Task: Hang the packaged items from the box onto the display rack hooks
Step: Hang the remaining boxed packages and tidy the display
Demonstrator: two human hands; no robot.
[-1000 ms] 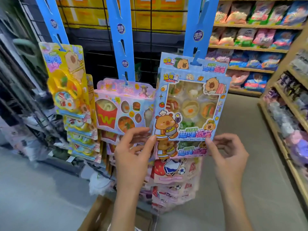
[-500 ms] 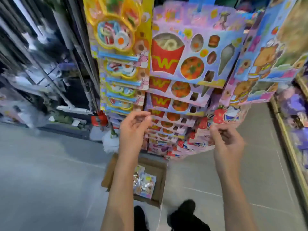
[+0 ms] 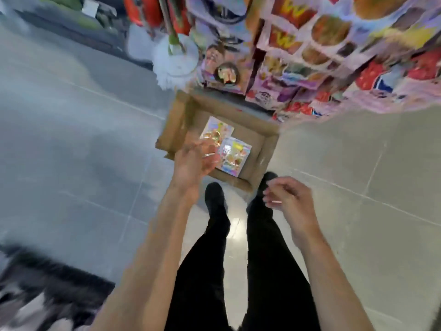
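Two packaged items are left in the cardboard box (image 3: 265,149) on the floor: one packet (image 3: 216,129) lies toward the box's far left corner, and a second packet (image 3: 235,154) lies just beside it, nearer the middle and the near edge, the two touching or overlapping at a corner. I judge they lie flat and face up because they are the last of a stack, which leaves their edges free for me to pick up. The box sits right under the display rack (image 3: 334,56), whose hanging packets crowd the top right of my view, so the lift from box to hook is short. My left hand (image 3: 193,163) hangs over the box's near left corner, above the first packet; its fingers (image 3: 210,154) look loosely spread and hold nothing, though the blur is heavy and I cannot tell whether they touch the packet. My right hand (image 3: 290,199) hangs apart from the box, outside its near right corner, fingers loosely curled and empty. My shoes (image 3: 214,194) stand against the box's near edge. To the far left of the box stands a white mop head (image 3: 176,60).
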